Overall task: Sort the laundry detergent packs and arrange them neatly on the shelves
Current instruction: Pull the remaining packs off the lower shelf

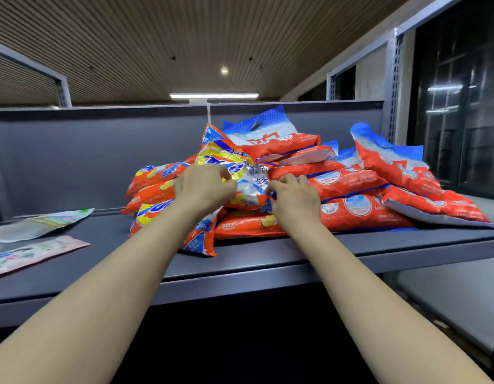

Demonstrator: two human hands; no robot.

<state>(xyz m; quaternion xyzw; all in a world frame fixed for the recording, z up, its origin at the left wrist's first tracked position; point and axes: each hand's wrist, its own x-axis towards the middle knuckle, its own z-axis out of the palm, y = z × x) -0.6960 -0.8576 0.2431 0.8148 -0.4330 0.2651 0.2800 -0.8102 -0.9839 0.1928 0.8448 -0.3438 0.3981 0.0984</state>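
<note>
A heap of orange detergent packs [351, 212] lies on the grey shelf [240, 261]. On the left are packs with yellow and blue logos [154, 173]; on the right are packs with blue-and-white tops [384, 159]. One yellow-logo pack [229, 159] stands tilted at the middle of the heap. My left hand [204, 187] grips its left side with curled fingers. My right hand [294, 200] pinches its crumpled right edge.
Two pale, flat pouches [43, 223] [32, 254] lie on the shelf at the far left. A grey back panel [101, 151] closes the shelf behind the heap. A shelf upright [392, 87] stands at the right, with a lower shelf [448, 295] beneath.
</note>
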